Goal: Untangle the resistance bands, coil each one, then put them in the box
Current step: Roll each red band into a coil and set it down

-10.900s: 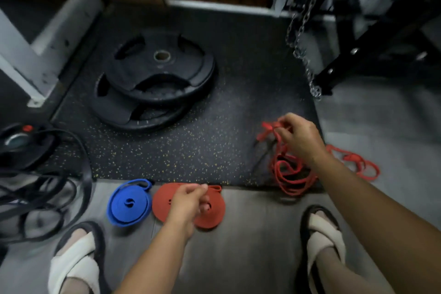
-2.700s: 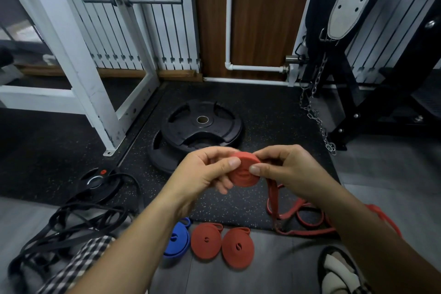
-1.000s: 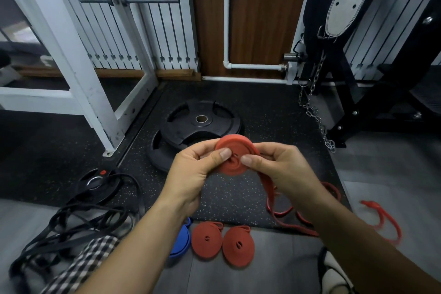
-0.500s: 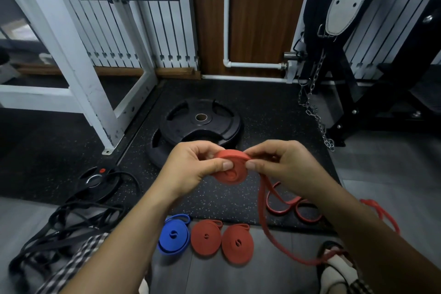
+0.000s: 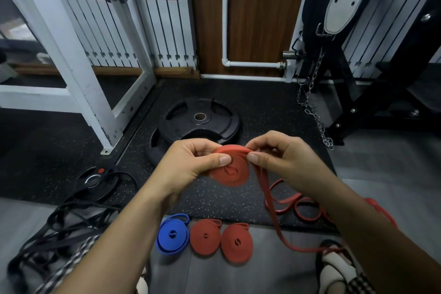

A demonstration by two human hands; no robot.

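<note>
Your left hand [image 5: 191, 164] pinches the partly wound red coil [image 5: 230, 169] between thumb and curled fingers, and your right hand [image 5: 284, 157] pinches the band at the coil's upper right edge, feeding it on. The coil is held in the air above the speckled rubber mat [image 5: 262, 112], in front of the stacked black weight plates [image 5: 198, 124].

Status of completed work: three finished coils lie in a row on the grey floor near your feet, namely one blue coil [image 5: 172, 236] and two red coils [image 5: 205, 237] [image 5: 237, 242].

Status of work in hand: the loose tail [image 5: 274, 217] of the red band hangs from the coil down to the floor, so this coil is judged about half wound.

Status of remaining work: further red loops [image 5: 303, 207] lie on the mat edge beside your right forearm; whether they belong to the band in hand cannot be told. A pile of tangled black bands [image 5: 55, 229] lies at the left, not yet separated. No box is in view, so the boxing step is judged not yet begun.
</note>
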